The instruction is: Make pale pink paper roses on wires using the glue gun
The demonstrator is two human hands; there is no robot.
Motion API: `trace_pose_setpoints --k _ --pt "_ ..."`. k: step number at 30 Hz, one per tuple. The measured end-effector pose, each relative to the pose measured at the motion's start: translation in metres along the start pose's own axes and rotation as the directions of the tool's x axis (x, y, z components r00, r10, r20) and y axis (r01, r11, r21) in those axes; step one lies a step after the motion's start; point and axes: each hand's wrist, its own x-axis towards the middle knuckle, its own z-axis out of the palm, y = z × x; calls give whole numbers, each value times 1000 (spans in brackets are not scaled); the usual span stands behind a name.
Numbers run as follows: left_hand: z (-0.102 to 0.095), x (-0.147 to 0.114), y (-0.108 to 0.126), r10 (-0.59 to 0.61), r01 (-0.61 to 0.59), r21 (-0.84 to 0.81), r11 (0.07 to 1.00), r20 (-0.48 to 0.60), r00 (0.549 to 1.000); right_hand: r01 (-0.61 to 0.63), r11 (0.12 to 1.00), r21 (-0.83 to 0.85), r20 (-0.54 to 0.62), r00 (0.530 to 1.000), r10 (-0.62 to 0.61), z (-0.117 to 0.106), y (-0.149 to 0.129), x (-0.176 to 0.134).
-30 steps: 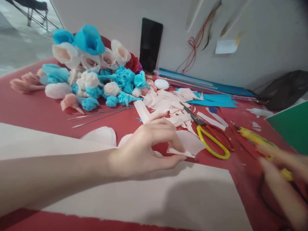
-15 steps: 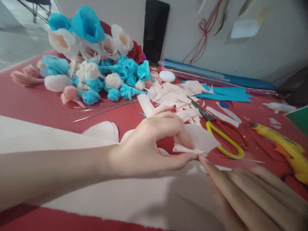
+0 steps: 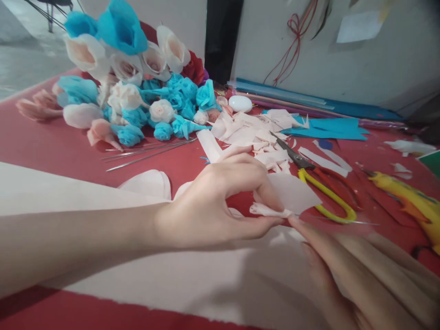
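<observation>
My left hand (image 3: pixel 220 199) is closed in a pinch, thumb against fingertips, on a small rolled piece of pale pink paper (image 3: pixel 268 210). The roll lies sideways, its frilled end pointing left and its narrow end to the right. My right hand (image 3: pixel 364 270) has its fingers stretched out; its index fingertip touches the roll's narrow end beside my left thumb, and its thumb sits apart below. A thin wire (image 3: pixel 357 222) runs rightward from near that end. Just behind the roll is a pale paper petal (image 3: pixel 299 192). Beneath both hands spreads a large pale paper sheet (image 3: pixel 165 279).
Scissors (image 3: pixel 309 169) with yellow and red handles lie behind my right hand. A yellow glue gun (image 3: pixel 409 195) is at the right. Paper scraps (image 3: pixel 247 128), blue and pale paper flowers (image 3: pixel 127 68) and several loose wires (image 3: pixel 151 153) cover the back of the red table (image 3: pixel 44 146).
The paper roll has turned in my left fingers and looks narrower, with its frilled end facing me more. My right index finger stays at its narrow end. The view has shifted slightly.
</observation>
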Motion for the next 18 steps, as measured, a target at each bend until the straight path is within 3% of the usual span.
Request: trace_pose_setpoints --k 6,18 --pt "-1 2 0 45 -45 15 999 3 999 -35 999 4 16 999 35 3 -3 4" --pt "0 1 1 -4 3 48 999 19 1000 -47 998 46 15 999 46 0 -1 6"
